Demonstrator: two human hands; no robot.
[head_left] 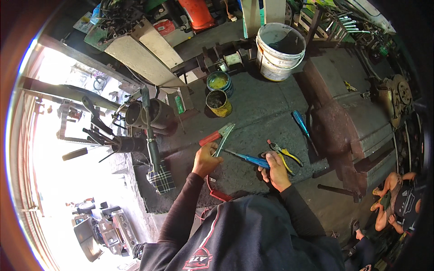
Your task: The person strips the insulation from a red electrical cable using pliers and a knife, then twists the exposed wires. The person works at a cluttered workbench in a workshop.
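My left hand (205, 159) is closed, its fingers pinching the near end of a long shiny metal piece. That piece meets a red-gripped metal tool (210, 137) at the far end, and I cannot tell whether the two are joined. In my closed right hand (276, 171) lies a blue-handled screwdriver (253, 160), its shaft pointing left toward the shiny piece. Just beyond the right hand, yellow-handled pliers (289, 158) rest on the dark bench. Another blue screwdriver (301, 123) lies farther right.
A yellow can (219, 104) and a blue can (220, 81) stand at the back, left of a white bucket (274, 67). A large metal block (348, 122) fills the right. Metal tubes (156, 113) and a checked cloth (161, 179) sit at left. Another person (402, 203) is at far right.
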